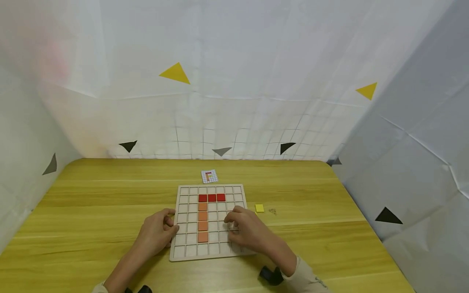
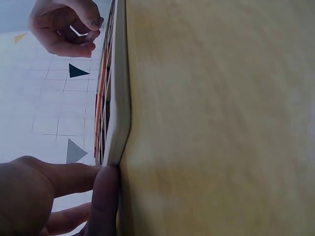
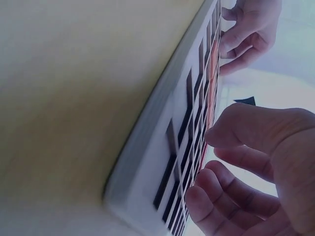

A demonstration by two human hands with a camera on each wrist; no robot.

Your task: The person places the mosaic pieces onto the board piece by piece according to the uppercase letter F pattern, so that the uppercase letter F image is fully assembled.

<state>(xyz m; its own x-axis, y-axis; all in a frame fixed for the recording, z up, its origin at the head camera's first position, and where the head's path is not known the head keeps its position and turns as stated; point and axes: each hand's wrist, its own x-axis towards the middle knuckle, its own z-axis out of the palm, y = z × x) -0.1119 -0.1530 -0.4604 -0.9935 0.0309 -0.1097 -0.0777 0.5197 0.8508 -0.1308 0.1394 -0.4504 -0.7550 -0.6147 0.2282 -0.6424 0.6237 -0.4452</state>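
Observation:
A pale wooden grid board (image 1: 219, 249) lies on the table. On it, three red tiles (image 1: 211, 197) form a row, and a column of several orange tiles (image 1: 202, 216) runs down from the row's left end. At the board's left edge, my left hand (image 1: 155, 231) grips the rim between thumb and fingers; the left wrist view shows the thumb (image 2: 105, 196) against the side. Over the right part of the board is my right hand (image 1: 249, 230), its fingers loosely curved. In the right wrist view, nothing shows between its thumb (image 3: 234, 125) and fingers.
A yellow tile (image 1: 259, 208) lies right of the board, by a small dark mark (image 1: 272, 211) on the wood table (image 1: 311, 191). Behind the board lies a small pattern card (image 1: 209, 176). White sheet walls (image 1: 256, 49) with coloured triangles surround the table.

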